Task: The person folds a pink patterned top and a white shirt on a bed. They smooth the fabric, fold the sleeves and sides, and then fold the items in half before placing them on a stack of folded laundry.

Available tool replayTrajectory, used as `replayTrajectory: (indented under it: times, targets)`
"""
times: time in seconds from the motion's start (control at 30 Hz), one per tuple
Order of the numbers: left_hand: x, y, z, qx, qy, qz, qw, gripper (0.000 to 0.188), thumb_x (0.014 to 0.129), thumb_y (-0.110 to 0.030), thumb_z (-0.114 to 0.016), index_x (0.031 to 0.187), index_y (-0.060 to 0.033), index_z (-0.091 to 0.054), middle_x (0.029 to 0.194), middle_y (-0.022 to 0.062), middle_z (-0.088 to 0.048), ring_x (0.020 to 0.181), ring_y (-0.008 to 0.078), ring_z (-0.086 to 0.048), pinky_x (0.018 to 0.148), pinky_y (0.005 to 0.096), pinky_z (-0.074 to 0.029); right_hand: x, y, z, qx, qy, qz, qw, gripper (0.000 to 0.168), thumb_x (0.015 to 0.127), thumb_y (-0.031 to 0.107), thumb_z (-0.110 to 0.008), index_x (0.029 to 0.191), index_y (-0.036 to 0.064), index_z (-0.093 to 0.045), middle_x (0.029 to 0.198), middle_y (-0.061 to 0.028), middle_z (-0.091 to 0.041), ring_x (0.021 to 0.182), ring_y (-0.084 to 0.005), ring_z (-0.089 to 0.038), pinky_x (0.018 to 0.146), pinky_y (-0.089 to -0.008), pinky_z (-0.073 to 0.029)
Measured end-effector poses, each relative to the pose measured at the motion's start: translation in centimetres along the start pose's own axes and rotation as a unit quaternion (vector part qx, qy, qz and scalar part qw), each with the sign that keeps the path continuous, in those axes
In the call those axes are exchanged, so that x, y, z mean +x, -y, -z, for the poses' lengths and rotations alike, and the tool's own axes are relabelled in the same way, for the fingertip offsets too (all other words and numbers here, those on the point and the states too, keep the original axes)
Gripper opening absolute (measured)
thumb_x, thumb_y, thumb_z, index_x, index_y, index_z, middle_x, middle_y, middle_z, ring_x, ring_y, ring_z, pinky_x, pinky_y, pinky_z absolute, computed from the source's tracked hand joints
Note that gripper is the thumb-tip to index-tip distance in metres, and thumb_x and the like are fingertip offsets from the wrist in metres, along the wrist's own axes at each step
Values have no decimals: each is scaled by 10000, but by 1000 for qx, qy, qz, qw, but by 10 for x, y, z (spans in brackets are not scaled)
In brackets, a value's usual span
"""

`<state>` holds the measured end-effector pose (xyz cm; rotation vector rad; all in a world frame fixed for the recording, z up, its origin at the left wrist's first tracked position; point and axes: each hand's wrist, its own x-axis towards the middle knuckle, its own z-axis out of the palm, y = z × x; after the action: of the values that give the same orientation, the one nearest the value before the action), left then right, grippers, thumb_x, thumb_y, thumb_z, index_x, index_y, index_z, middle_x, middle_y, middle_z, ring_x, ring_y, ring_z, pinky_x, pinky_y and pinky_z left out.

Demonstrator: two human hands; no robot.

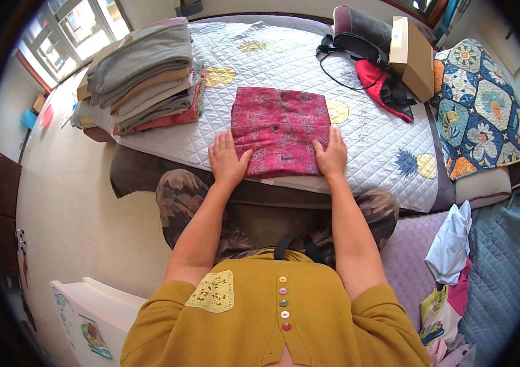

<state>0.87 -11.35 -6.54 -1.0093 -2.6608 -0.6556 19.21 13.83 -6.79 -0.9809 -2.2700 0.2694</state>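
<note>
A folded magenta patterned garment (280, 130) with a dark button at its middle lies flat on the white quilted cover (264, 55) in front of me. My left hand (229, 158) rests at its lower left side, fingers pointing away and thumb on the cloth. At the opposite side lies my right hand (332, 153), its thumb touching the right edge. Neither hand grips the cloth. Left of the garment stands a stack of folded clothes (149, 78), mostly grey and beige, with red patterned cloth at the bottom.
Behind on the right are a cardboard box (413, 59), a black bag (356, 43) with a strap, and a red and black item (379, 87). A patterned quilted cushion (485, 110) stands at far right. Loose clothes (448, 247) lie lower right, a white cabinet (99, 316) lower left.
</note>
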Motion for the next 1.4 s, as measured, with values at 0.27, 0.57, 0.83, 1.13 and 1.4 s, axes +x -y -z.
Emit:
replayTrajectory:
  times: [0.27, 0.57, 0.83, 1.13, 1.4]
  targets:
    - [-47, -35, 6, -261, -155, 102, 947, 909, 801, -176, -802, 1517, 43, -287, 1475, 256, -345, 1363, 416, -346, 1176, 471, -266, -2, -46, 0, 373, 50, -259, 890, 424, 846, 137, -765, 1225, -15, -654, 911, -91, -728, 783, -146, -664, 772, -277, -523]
    - [-90, -54, 16, -561, -108, 276, 773, 809, 911, -152, -750, 1528, -11, -246, 1469, 198, -315, 1310, 270, -411, 1109, 416, -389, -21, -19, 31, 577, 146, -316, 738, 249, 894, 6, -669, 1137, -32, -633, 1011, -58, -701, 849, -129, -650, 797, -287, -525]
    - [-101, -64, 36, -742, -19, 336, 580, 727, 967, -211, -702, 1505, -31, -247, 1267, 115, -539, 1152, 224, -567, 981, 383, -453, -68, -9, 51, 669, 124, -327, 655, 293, 913, -11, -628, 1205, -19, -603, 1105, -85, -690, 959, -167, -660, 891, -319, -522]
    - [-98, -82, 37, -818, 58, 369, 438, 431, 958, -205, -703, 1327, -70, -527, 1172, 79, -650, 1076, 231, -630, 985, 425, -502, -132, 46, 85, 686, 148, -355, 618, 361, 873, -38, -611, 1230, 6, -585, 1136, -81, -691, 1020, -192, -663, 971, -348, -502]
    - [-97, -59, 16, -757, -13, 317, 571, 465, 903, 28, -621, 1338, -25, -464, 1245, 74, -588, 1117, 188, -580, 1037, 352, -440, -122, 33, 127, 368, 441, -281, 769, 229, 933, 211, -695, 1052, 15, -682, 879, -71, -728, 779, -156, -702, 630, -304, -568]
